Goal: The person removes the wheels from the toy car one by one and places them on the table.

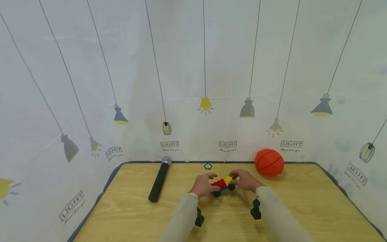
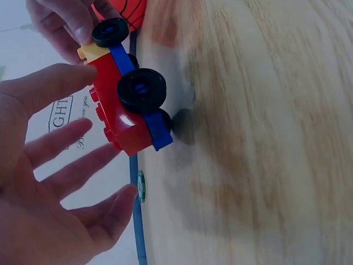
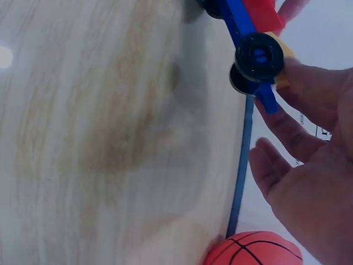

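Observation:
A toy car (image 1: 222,184) built of red and yellow blocks on a blue base with black wheels is between the two hands, close over the wooden table. My right hand (image 1: 245,180) pinches its yellow block (image 3: 284,49) between thumb and fingers. At the red block (image 2: 118,105) on the other end is my left hand (image 1: 203,185), its thumb tip against the block's side. The other left fingers (image 2: 71,182) are spread and loosely extended, seen beyond the car in the left wrist view.
A black microphone (image 1: 159,181) with a silver head lies left of the hands. A red ball with black lines (image 1: 269,162) sits at the back right. Near the table's back edge lies a small round disc (image 1: 208,166). A lamp-printed white sheet (image 1: 187,67) rises behind the table (image 1: 127,215).

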Available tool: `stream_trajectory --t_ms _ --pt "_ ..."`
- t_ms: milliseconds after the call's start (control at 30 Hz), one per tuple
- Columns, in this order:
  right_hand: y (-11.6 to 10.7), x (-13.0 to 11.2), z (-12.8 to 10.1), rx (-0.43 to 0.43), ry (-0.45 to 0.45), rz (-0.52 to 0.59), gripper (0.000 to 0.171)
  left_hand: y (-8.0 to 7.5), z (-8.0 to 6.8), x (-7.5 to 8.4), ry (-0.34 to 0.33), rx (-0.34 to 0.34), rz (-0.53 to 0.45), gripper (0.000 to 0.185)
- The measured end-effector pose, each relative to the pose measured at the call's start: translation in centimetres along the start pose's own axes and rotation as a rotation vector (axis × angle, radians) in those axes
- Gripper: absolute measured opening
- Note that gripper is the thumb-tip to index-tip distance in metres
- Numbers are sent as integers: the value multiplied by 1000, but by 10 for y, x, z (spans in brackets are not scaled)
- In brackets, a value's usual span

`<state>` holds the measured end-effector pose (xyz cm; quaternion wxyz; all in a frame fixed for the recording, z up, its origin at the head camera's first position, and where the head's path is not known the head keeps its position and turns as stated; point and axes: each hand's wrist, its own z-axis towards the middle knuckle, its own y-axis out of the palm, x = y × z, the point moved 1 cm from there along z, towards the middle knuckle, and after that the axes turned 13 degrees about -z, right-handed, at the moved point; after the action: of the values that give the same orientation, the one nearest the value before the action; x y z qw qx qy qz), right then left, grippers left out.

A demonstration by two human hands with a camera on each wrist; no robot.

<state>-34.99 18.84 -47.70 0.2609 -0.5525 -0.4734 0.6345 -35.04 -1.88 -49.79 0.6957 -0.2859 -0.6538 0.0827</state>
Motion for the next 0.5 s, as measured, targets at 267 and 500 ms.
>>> stream_trajectory --t_ms 267,500 --pt "-17 -7 -3 -180 -20 25 24 7 -6 14 33 -162 -28 51" --pt "-31 -15 -4 -296 -66 93 20 11 -8 16 -27 -200 -120 47"
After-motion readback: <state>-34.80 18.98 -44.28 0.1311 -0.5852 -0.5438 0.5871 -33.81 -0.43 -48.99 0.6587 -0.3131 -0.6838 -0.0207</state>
